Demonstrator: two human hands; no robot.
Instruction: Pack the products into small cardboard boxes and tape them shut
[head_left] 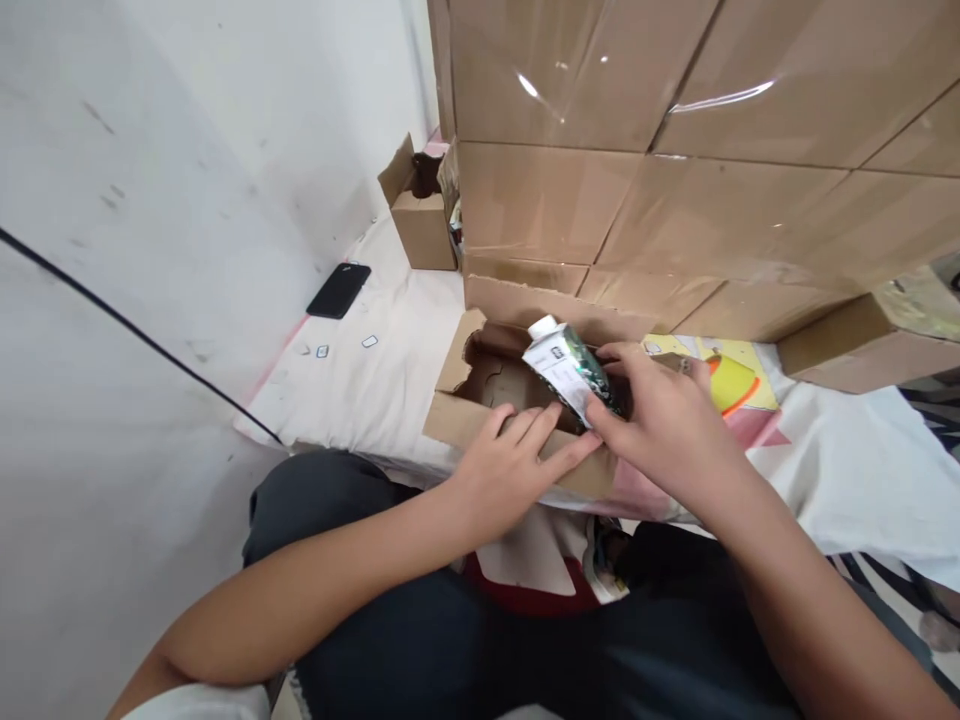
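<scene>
A white and dark green drink carton (564, 368) with a white screw cap leans to the left, its capped end raised. My right hand (664, 410) is closed around its lower part. The carton sits over a long, open cardboard box (457, 425), and its bottom end is partly hidden by my fingers. On the near wall of that box rests my left hand (506, 465), its fingers curled over the rim and its thumb stretched towards the carton. The left part of the box shows bare brown cardboard inside.
Taped, stacked cardboard boxes (555, 205) rise behind the open box. A smaller open box (424, 230) and a black phone (339, 290) lie to the left, near the white wall (187, 180). At right are a yellow tape roll (731, 383) and another cardboard box (874, 345).
</scene>
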